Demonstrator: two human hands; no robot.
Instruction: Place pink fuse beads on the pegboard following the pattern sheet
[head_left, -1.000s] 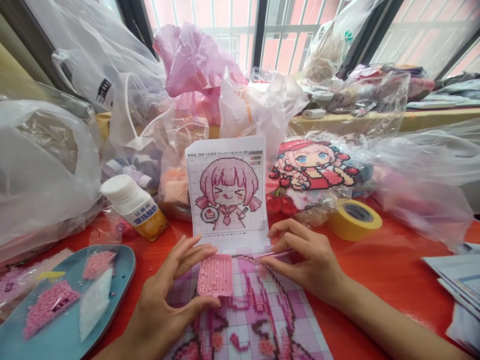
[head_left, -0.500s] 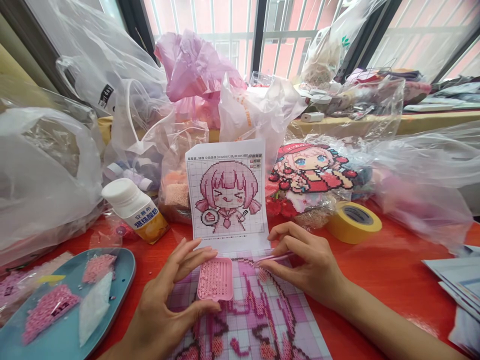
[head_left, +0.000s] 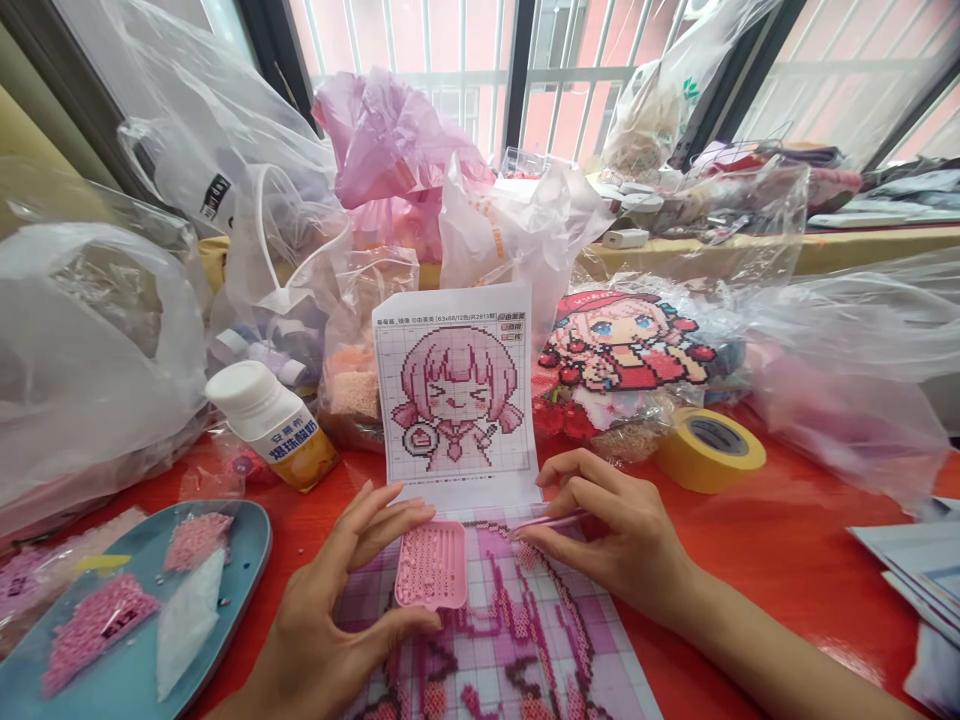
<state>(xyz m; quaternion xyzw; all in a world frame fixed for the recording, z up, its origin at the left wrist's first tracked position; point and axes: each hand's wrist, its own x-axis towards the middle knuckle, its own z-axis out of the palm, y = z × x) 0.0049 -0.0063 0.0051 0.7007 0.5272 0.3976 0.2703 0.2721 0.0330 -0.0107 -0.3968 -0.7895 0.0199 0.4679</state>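
Observation:
Between the thumb and fingers of my left hand is a small pink bead tray with grooves and pink beads in it. It sits over the upper left of a pegboard that carries part of a picture in dark and pink beads. My right hand pinches pink tweezers, whose tips point left over the top of the board, just right of the tray. Whether a bead is in the tips is too small to tell. Behind the board leans a printed pattern sheet of a pink-haired figure.
At the left, a blue plate bears bags of pink beads. A white bottle stands behind it. Yellow tape, a finished bead picture and plastic bags line the back. Papers lie at the right edge.
The whole view has shifted very slightly, with things a little lower in the picture. Both hands keep nearly the same pose on the tray and the tweezers.

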